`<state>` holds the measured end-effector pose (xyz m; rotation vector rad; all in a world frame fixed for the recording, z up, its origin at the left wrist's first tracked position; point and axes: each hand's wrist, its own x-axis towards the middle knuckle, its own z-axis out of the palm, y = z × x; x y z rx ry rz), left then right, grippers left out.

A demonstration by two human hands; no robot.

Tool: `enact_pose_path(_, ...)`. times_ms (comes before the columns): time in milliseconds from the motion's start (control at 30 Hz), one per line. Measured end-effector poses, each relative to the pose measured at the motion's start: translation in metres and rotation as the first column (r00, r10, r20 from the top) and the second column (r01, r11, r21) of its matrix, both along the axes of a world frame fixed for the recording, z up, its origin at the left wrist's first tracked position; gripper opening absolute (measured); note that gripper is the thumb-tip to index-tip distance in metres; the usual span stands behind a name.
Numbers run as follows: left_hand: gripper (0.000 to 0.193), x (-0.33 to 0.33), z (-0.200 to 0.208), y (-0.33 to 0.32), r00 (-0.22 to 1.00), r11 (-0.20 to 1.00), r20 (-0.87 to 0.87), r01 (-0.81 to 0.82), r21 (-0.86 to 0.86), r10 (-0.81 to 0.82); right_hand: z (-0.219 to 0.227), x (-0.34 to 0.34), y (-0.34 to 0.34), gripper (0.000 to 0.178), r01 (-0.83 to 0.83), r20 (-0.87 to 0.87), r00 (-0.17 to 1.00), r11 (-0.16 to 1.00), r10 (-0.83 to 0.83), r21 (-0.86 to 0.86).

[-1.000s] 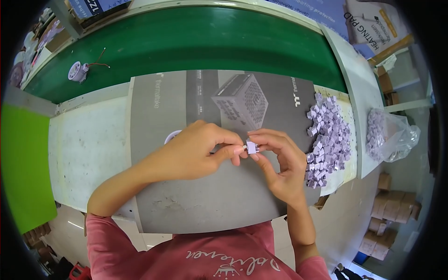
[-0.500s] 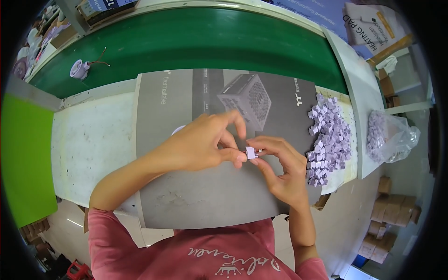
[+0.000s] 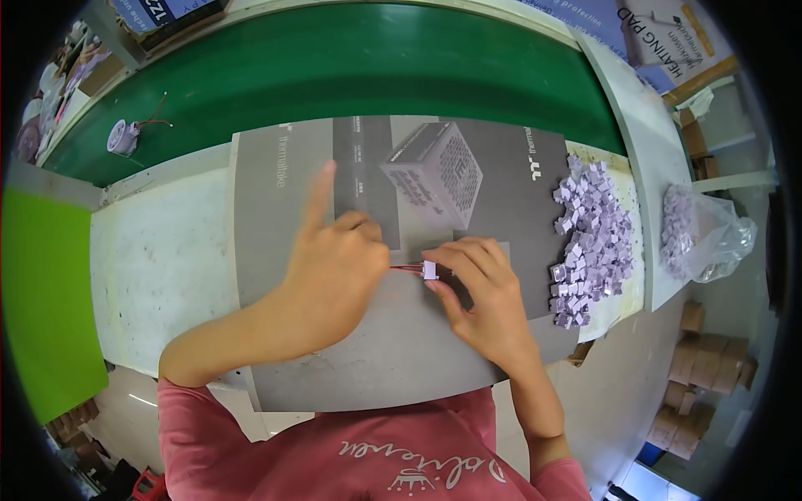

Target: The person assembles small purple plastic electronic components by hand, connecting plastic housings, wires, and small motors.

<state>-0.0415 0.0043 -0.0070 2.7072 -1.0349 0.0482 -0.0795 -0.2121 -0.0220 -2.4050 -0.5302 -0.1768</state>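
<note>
Between the thumb and fingers of my right hand (image 3: 487, 294) is a small white plastic connector (image 3: 430, 270), held above the grey printed cardboard sheet (image 3: 334, 380). Thin red wires (image 3: 407, 268) run leftward from the connector into the curled fingers of my left hand (image 3: 337, 271). That hand is closed on the wires, while its index finger sticks out toward the far side, slightly blurred. The wires' other end is hidden by my left hand.
A large heap of small white connectors (image 3: 593, 242) lies right of the sheet. Past it, a clear plastic bag (image 3: 718, 242) holds more. A small round white part with wires (image 3: 123, 137) sits on the green belt (image 3: 351, 67) at the far left. Cartons (image 3: 702, 367) are stacked lower right.
The connector and my right hand have shifted slightly left. My left hand has drawn away leftward and turned, its index finger now outstretched, and red wires now show between the hands.
</note>
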Motion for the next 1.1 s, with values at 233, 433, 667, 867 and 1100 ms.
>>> enact_pose_path(233, 0.013, -0.003, -0.002, -0.005, 0.989, 0.998, -0.142, 0.025, -0.062, -0.034, -0.002, 0.002, 0.017, 0.029, -0.068, 0.002, 0.998, 0.994, 0.069, -0.088)
enact_pose_path(433, 0.058, -0.008, 0.027, 0.011, 0.992, 0.994, -0.120, -0.028, 0.106, 0.040, -0.002, 0.002, 0.027, 0.025, -0.081, 0.016, 0.996, 0.991, 0.083, -0.103)
enact_pose_path(667, 0.060, 0.002, 0.030, 0.020, 0.948, 0.993, -0.313, -0.016, 0.117, 0.052, 0.002, 0.000, 0.037, 0.028, -0.119, 0.031, 0.992, 0.992, 0.121, -0.038)
enact_pose_path(867, 0.050, 0.014, 0.032, 0.023, 0.932, 0.992, -0.358, 0.005, -0.128, -0.051, 0.013, -0.003, 0.031, 0.029, -0.028, 0.074, 0.997, 0.991, 0.018, 0.132)
enact_pose_path(1100, 0.051, 0.026, 0.043, 0.026, 0.845, 0.922, -0.474, 0.055, -0.383, -0.247, 0.039, -0.009, 0.022, 0.033, 0.004, 0.051, 0.998, 0.956, -0.020, 0.294)
